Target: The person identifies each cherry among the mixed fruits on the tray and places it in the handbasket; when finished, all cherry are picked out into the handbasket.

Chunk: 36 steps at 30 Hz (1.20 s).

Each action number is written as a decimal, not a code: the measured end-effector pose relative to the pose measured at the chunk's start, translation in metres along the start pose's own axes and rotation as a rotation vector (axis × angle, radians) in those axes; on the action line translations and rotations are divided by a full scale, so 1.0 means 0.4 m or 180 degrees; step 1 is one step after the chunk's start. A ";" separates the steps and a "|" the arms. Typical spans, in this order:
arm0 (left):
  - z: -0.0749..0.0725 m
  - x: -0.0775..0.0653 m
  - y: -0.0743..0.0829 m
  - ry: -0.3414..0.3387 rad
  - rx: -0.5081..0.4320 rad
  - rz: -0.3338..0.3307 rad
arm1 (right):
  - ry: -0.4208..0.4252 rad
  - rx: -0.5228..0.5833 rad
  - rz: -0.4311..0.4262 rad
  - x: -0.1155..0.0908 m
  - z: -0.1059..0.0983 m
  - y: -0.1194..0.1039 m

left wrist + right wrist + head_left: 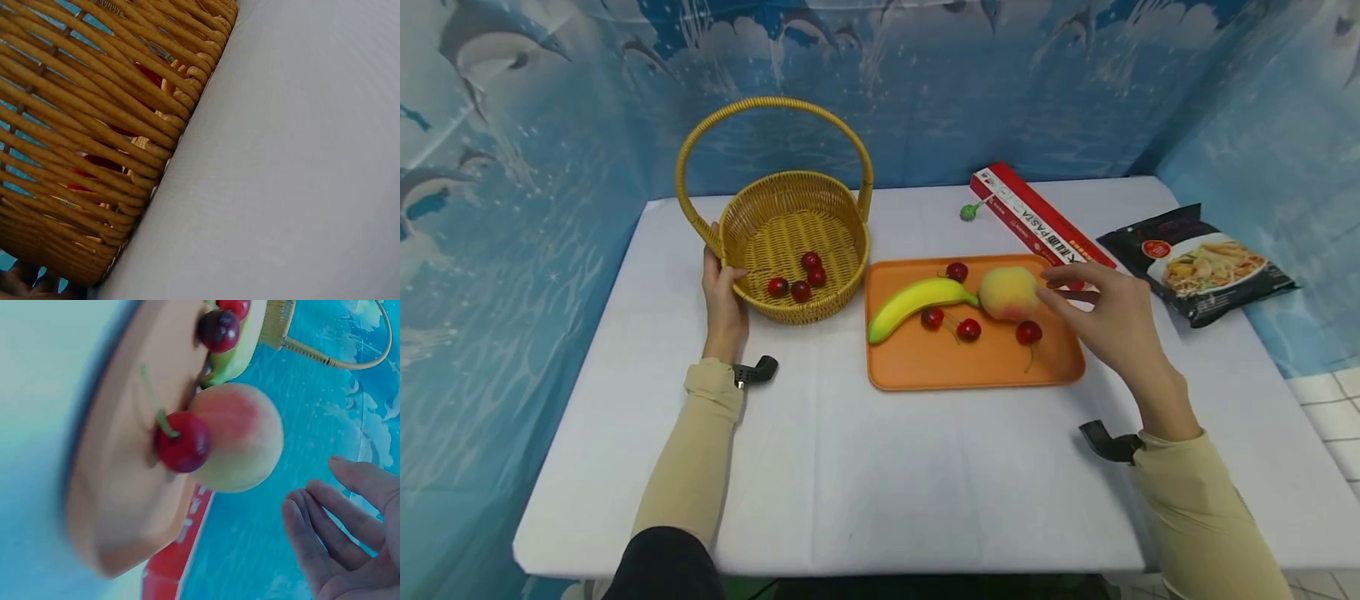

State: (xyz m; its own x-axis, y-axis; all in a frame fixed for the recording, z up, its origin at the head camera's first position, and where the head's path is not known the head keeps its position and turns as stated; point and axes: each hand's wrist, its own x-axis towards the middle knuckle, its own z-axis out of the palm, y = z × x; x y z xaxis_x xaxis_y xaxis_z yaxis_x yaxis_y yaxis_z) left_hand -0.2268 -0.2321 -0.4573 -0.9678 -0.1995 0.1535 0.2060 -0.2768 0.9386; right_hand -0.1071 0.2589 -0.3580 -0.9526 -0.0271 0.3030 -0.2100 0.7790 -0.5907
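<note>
While cherries [801, 275] fill the basket [842, 250], fruit lies on the tray [917, 362]

Eight cherries [967, 329] in all: four in the one wicker basket [842, 192], four on the one orange tray [925, 367]. One banana [913, 304], one peach [1007, 292], one pasta box [1033, 218], one noodle packet [1198, 260].

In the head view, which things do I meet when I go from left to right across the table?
Left hand on the basket rim → wicker basket with cherries → banana → peach → right hand → noodle packet.
</note>
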 end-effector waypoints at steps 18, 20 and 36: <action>0.002 0.001 0.001 -0.0028 -0.0001 -0.0030 | -0.0449 -0.0137 0.0372 -0.071 0.051 0.073; 0.002 0.001 0.000 -0.0027 0.0011 -0.0026 | -0.0514 -0.0151 0.0429 -0.071 0.056 0.073; 0.001 -0.001 0.001 -0.0004 0.0073 -0.0041 | -0.0689 -0.0294 0.0505 -0.082 0.084 0.051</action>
State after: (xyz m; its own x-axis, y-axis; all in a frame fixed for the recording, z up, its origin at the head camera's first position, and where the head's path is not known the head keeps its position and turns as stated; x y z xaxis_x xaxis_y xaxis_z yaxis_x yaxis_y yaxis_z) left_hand -0.2265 -0.2318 -0.4567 -0.9705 -0.1951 0.1417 0.1901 -0.2577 0.9473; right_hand -0.0877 0.2544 -0.4050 -0.9989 -0.0257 0.0396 -0.0431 0.8378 -0.5443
